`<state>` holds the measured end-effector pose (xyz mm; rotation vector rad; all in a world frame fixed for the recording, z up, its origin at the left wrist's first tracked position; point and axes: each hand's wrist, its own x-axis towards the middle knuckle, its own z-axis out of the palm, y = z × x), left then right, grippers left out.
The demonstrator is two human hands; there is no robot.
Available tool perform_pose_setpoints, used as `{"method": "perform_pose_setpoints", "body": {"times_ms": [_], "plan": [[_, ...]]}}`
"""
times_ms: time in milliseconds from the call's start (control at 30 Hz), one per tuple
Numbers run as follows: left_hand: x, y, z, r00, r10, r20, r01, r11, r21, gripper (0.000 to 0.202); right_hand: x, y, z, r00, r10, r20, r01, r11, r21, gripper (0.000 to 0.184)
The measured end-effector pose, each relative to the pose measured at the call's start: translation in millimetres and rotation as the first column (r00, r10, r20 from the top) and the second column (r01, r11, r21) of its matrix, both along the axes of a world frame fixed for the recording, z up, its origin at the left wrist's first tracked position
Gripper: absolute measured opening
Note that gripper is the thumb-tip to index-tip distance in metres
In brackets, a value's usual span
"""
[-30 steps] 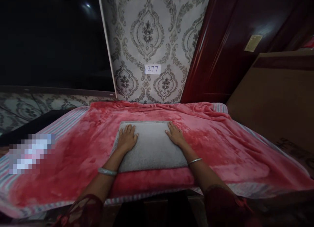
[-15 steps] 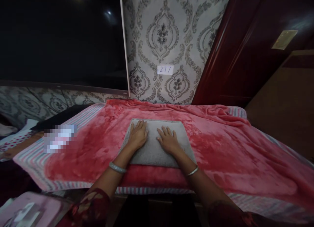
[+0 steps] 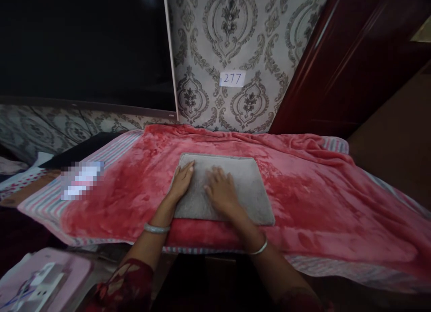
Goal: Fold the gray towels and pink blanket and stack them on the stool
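A folded grey cloth [image 3: 249, 186], soft like a towel, lies flat on a red plush blanket [image 3: 303, 204]. On the cloth's left edge my left hand [image 3: 182, 182] rests with its fingers stretched out. My right hand [image 3: 221, 188] lies flat over the middle of the cloth, its fingers spread and smeared a little by motion. Neither hand grips anything. Both wrists wear bangles.
A dark television screen [image 3: 84, 47] hangs at the back left. The patterned wall carries a paper label [image 3: 232, 78] reading 277. A dark red door [image 3: 336, 65] stands to the right. Low at the left is a pink stool-like surface [image 3: 77, 267] with a power strip [image 3: 45, 285].
My right hand has slid left across the grey cloth toward my left hand. My left hand has shifted slightly left to the cloth's edge. The camera view has tilted down a little.
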<state>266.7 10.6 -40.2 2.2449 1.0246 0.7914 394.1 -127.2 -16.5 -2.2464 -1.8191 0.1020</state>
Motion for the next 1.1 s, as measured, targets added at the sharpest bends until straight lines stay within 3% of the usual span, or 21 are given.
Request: {"method": "perform_pose_setpoints", "body": {"times_ms": [100,200,333,433,533,633,733,833,900,967,1033,1100], "plan": [[0.3,0.9,-3.2,0.999,-0.024,-0.025,0.025,0.999,0.043,0.054,-32.8,-0.6,-3.8,0.985,0.169,-0.015,-0.169,0.986,0.005,0.062],[1.5,2.6,-4.9,0.996,-0.030,-0.086,0.038,0.995,0.097,0.054,-27.8,-8.0,-8.6,0.983,0.182,-0.020,-0.182,0.983,-0.009,0.064],[2.2,6.8,-7.4,0.993,-0.027,-0.119,0.044,0.989,0.141,0.054,26.1,-43.6,-16.7,0.999,-0.026,0.031,0.027,0.999,-0.034,0.067],[2.7,8.7,-9.1,0.991,-0.020,-0.130,0.042,0.986,0.164,0.054,64.0,-80.9,-28.6,0.976,-0.207,0.069,0.210,0.977,-0.033,0.066],[3.2,8.2,-8.4,0.987,-0.007,-0.161,0.037,0.983,0.181,0.055,82.8,-108.5,-41.2,0.954,-0.296,0.053,0.297,0.955,-0.007,0.064],[3.6,5.3,-5.9,0.980,0.003,-0.199,0.038,0.979,0.198,0.054,86.8,-117.5,-42.1,0.946,-0.324,0.022,0.324,0.946,0.014,0.061],[4.2,1.8,-4.9,0.973,-0.005,-0.232,0.057,0.975,0.217,0.053,82.7,-107.2,-24.8,0.946,-0.323,0.022,0.322,0.946,0.042,0.058],[4.2,1.5,-7.3,0.987,0.000,-0.159,0.037,0.973,0.226,0.052,69.1,-78.4,2.1,0.974,-0.228,0.014,0.226,0.971,0.070,0.058],[2.4,3.8,-9.7,1.000,0.015,0.020,-0.018,0.981,0.196,0.053,53.1,-50.2,16.9,0.994,-0.112,0.002,0.112,0.992,0.061,0.059],[-1.1,7.2,-11.7,0.968,0.048,0.248,-0.077,0.991,0.108,0.054,32.1,-18.2,24.8,1.000,0.012,-0.005,-0.012,0.999,0.042,0.061],[-5.1,9.9,-12.8,0.904,0.099,0.416,-0.105,0.994,-0.008,0.057,9.3,12.7,25.2,0.992,0.125,-0.003,-0.125,0.992,0.030,0.062],[-7.9,11.2,-13.1,0.859,0.145,0.492,-0.115,0.989,-0.091,0.061,-10.3,37.8,19.8,0.978,0.207,0.006,-0.207,0.978,0.034,0.061]]}}
